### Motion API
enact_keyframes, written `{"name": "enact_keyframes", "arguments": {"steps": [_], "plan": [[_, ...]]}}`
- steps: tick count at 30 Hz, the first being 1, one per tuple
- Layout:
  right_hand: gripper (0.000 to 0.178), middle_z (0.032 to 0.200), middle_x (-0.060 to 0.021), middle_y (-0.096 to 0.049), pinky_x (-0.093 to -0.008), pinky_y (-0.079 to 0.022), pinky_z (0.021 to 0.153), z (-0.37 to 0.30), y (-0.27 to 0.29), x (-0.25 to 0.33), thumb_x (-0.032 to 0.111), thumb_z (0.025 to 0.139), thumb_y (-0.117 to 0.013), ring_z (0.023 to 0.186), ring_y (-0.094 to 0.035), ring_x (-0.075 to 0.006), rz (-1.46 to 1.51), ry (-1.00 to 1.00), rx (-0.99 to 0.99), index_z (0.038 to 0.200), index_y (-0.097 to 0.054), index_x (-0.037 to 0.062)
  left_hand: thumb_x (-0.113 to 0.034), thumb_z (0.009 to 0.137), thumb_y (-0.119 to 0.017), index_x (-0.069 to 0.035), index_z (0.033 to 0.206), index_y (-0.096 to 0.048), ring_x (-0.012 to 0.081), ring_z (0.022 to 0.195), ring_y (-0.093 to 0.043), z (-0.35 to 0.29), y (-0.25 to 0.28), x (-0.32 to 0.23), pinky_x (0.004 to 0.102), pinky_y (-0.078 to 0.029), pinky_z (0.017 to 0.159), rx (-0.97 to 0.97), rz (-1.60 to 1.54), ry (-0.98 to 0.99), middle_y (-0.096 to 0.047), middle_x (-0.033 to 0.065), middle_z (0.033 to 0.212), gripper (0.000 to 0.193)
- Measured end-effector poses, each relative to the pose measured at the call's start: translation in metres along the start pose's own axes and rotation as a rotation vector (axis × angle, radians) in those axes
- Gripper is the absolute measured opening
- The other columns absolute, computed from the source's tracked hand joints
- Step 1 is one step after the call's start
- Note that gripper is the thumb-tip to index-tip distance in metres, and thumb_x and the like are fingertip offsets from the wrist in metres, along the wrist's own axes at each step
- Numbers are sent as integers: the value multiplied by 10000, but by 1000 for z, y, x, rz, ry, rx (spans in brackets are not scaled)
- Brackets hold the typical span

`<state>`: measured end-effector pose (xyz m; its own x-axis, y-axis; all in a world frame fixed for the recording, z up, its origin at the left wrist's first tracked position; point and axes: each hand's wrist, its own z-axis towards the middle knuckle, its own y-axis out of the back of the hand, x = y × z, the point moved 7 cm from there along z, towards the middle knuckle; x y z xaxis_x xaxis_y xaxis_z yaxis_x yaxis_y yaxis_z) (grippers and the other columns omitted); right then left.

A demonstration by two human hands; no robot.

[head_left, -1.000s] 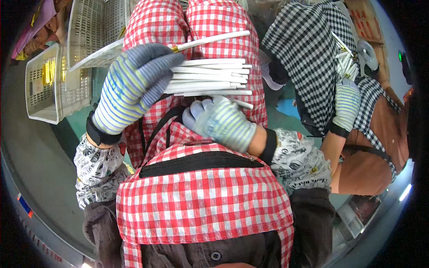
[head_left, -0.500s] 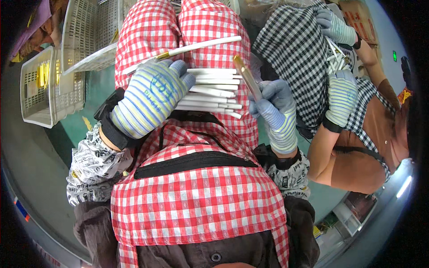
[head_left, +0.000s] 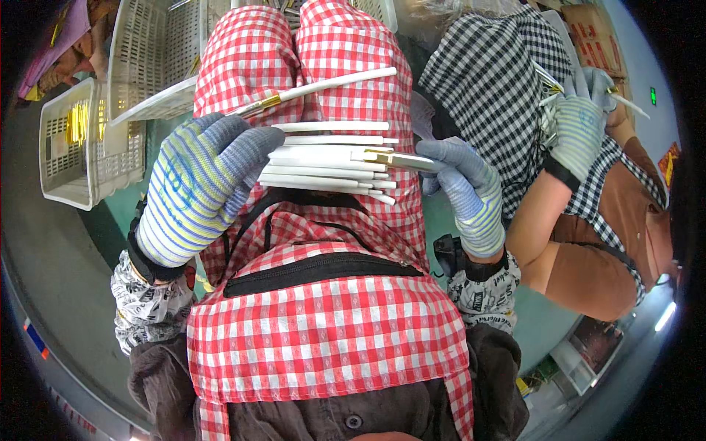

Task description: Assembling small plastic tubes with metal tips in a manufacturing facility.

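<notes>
Your right hand (head_left: pixel 471 195) is narrow: it pinches the flat end of a gold-collared piece (head_left: pixel 406 161), whose gold part meets the right ends of the white sticks (head_left: pixel 316 178). These sticks are over your red checked apron (head_left: pixel 331 331). Your left hand (head_left: pixel 195 191) is at their left ends; I cannot tell if it grips. On the far side, one gold-collared stick (head_left: pixel 338 81) reaches your left fingers.

Black-checked apron (head_left: pixel 482 88), brown carton (head_left: pixel 594 44), green light (head_left: pixel 653 96) right.
</notes>
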<state>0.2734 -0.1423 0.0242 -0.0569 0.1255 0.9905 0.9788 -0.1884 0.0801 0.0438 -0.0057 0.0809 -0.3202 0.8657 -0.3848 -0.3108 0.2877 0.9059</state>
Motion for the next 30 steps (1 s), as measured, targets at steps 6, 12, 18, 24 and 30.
{"name": "enact_keyframes", "arguments": {"steps": [6, 12, 18, 24, 30], "plan": [[251, 942, -28, -632, -206, -501, 678, -2, 0, 6, 43, 975, -533, 751, -584, -65, 114, -3, -24, 1183, -664, -3, -201, 863, -609, -55, 1113, -657, 334, 842, -586, 0, -1, 6, 440, -444, 760, 31, -45, 46, -608, 119, 901, 294], [240, 955, -40, -650, -208, -507, 693, -1, 7, 1, 52, 979, -542, 767, -598, -72, 216, -62, -66, 1177, -663, -10, -105, 781, -644, -79, 1062, -672, 305, 748, -608, 7, 7, 3, 428, -477, 652, -49, 33, -7, -607, 90, 799, 283], [227, 925, -50, -658, -245, -497, 694, 3, 1, 11, 78, 962, -574, 755, -610, -111, 100, -19, -42, 1158, -664, 7, -151, 778, -680, -76, 1069, -656, 287, 705, -609, 8, 6, -1, 415, -477, 609, -67, 19, -76, -614, 79, 799, 301], [309, 782, -70, -654, -406, -467, 559, -9, -34, 44, 299, 825, -721, 628, -641, -271, -885, 465, 195, 1034, -629, 91, -173, 701, -752, -61, 1096, -627, 278, 600, -607, -6, -5, -18, 415, -450, 499, 87, 34, -188, -584, 64, 705, 430], [219, 630, -52, -617, -400, -445, 512, -8, -58, 58, 327, 816, -716, 531, -612, -247, -1027, 530, 294, 838, -635, 126, -176, 709, -734, -36, 1021, -626, 248, 551, -604, -7, -9, -25, 377, -445, 447, 192, 39, -286, -610, 65, 704, 359]]}}
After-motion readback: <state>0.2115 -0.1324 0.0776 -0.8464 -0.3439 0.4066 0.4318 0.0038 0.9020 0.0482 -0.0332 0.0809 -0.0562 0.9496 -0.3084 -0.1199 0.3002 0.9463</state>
